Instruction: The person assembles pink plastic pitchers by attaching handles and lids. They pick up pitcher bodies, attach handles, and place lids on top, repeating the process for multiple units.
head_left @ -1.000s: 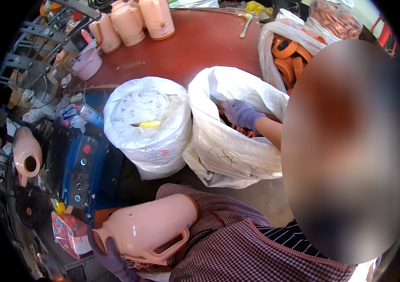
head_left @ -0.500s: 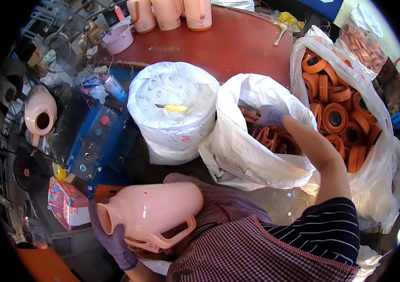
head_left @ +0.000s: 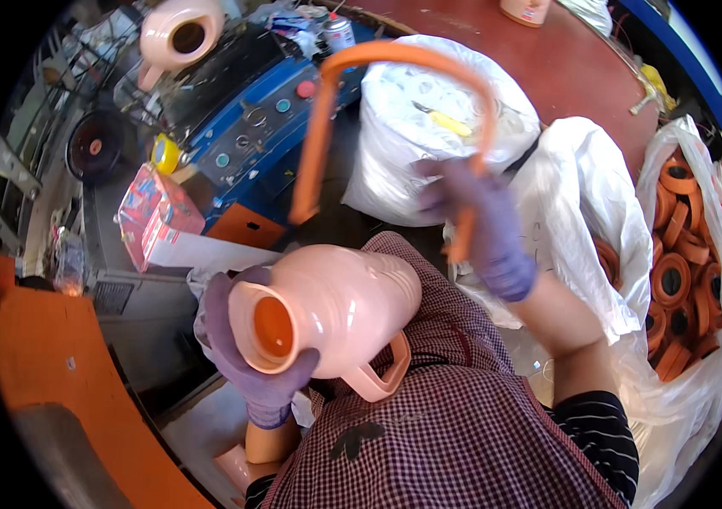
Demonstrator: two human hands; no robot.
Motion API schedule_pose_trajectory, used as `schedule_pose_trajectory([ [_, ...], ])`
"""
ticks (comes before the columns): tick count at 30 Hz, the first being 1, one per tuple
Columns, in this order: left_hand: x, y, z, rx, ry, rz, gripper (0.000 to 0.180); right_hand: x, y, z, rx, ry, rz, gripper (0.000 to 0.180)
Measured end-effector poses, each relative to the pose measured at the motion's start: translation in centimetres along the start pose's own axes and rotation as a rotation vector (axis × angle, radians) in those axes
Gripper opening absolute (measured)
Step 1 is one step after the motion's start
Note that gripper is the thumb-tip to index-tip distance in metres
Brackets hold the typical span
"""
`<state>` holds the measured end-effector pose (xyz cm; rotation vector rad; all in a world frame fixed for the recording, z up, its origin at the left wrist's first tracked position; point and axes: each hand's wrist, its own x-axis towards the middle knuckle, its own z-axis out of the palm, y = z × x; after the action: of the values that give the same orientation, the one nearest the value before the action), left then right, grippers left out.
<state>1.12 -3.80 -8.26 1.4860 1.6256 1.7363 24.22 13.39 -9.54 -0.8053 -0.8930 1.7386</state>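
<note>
Fingers of the left hand (head_left: 269, 386), in a purple glove, are curled around the neck of a pink jug (head_left: 339, 293); from my distant place I see them closed on it. This jug lies tilted over the lap, against the checked apron (head_left: 429, 433), with its mouth (head_left: 272, 327) turned to the lower left and its handle (head_left: 369, 386) toward the body. Right hand (head_left: 492, 229), also gloved and somewhat blurred, grips a U-shaped orange strip (head_left: 316, 140) by one leg, and the arch is raised in front of a white sack (head_left: 386, 165). In this sack I see clear rings (head_left: 420, 89), and upon them rests a yellow-handled tool (head_left: 448, 123). To the right stands a second white sack (head_left: 581, 170) with reddish-brown pieces (head_left: 607, 259), then a transparent bag (head_left: 679, 407) full of orange rings (head_left: 671, 280). Behind the sacks is a red surface (head_left: 581, 59). On the left I find a blue control panel (head_left: 266, 134) and, beyond it, another jug (head_left: 161, 34), pink too.
</note>
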Motion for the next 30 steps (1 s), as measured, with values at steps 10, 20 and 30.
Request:
schedule_pose_trajectory([
  [10, -0.3, 2.1, -0.5, 0.164, -0.252, -0.012, 0.096, 1.9, 6.4, 7.6, -0.044, -0.391, 0.624, 0.033],
  [20, 2.3, -2.0, 2.6, -0.363, 0.062, -0.24, 0.073, 1.0, 3.3, -0.6, 0.209, -0.482, 0.577, 0.048],
  [30, 2.9, -3.1, 4.8, -0.685, -0.22, -0.721, 0.04, 0.3, 3.2, -1.2, 0.114, -0.353, 0.56, 0.041],
])
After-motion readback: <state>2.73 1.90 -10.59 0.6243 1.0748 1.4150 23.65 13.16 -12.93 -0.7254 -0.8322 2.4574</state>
